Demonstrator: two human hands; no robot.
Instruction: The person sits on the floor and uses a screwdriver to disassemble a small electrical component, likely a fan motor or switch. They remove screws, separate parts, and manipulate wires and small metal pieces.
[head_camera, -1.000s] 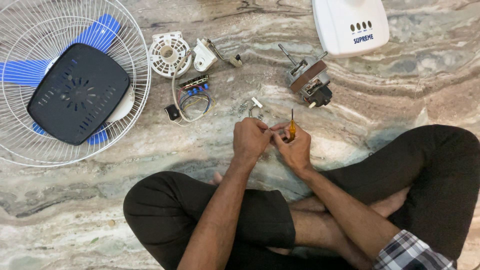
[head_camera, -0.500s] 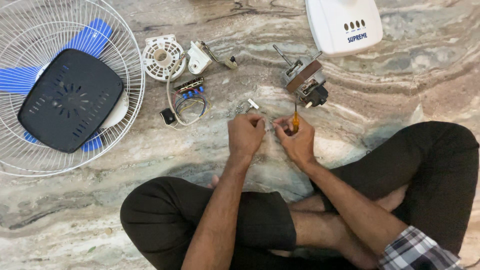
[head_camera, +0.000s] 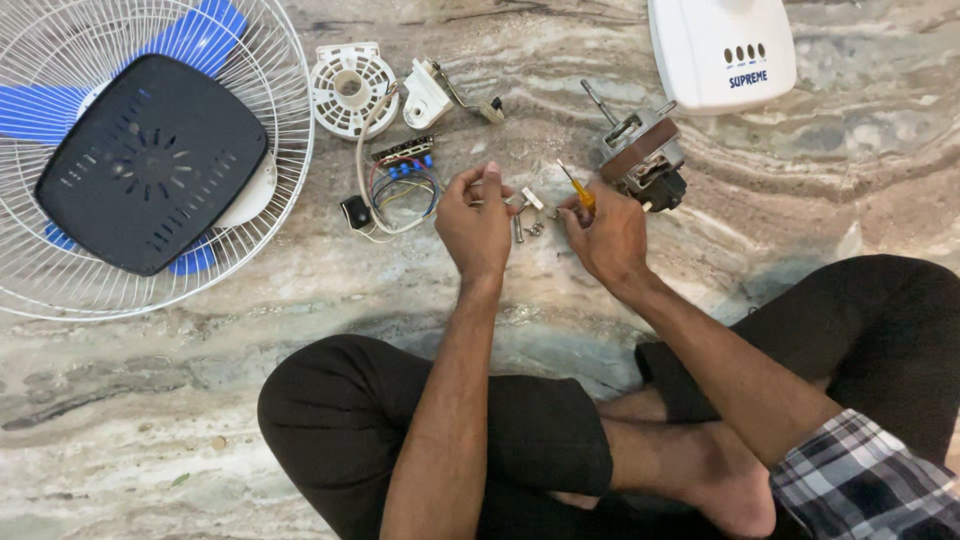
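Observation:
My left hand (head_camera: 474, 222) pinches a small metal part (head_camera: 528, 200) just above the marble floor. Close to its right, my right hand (head_camera: 606, 232) grips a small screwdriver with a yellow-orange handle (head_camera: 580, 193), its tip pointing up and away. A few loose screws and metal bits (head_camera: 528, 228) lie on the floor between the two hands. The fan motor (head_camera: 640, 158) sits right beyond my right hand.
A white fan grille (head_camera: 250, 40) with blue blades and a black cover (head_camera: 150, 160) lies at the left. A white round plastic housing (head_camera: 350, 88), a white bracket (head_camera: 430, 92), a wired switch board (head_camera: 402, 178) and a white fan base (head_camera: 722, 50) lie beyond. My crossed legs fill the foreground.
Both hands have shifted slightly away from my body toward the motor, and they have drawn a little apart. The screwdriver stays in my right hand.

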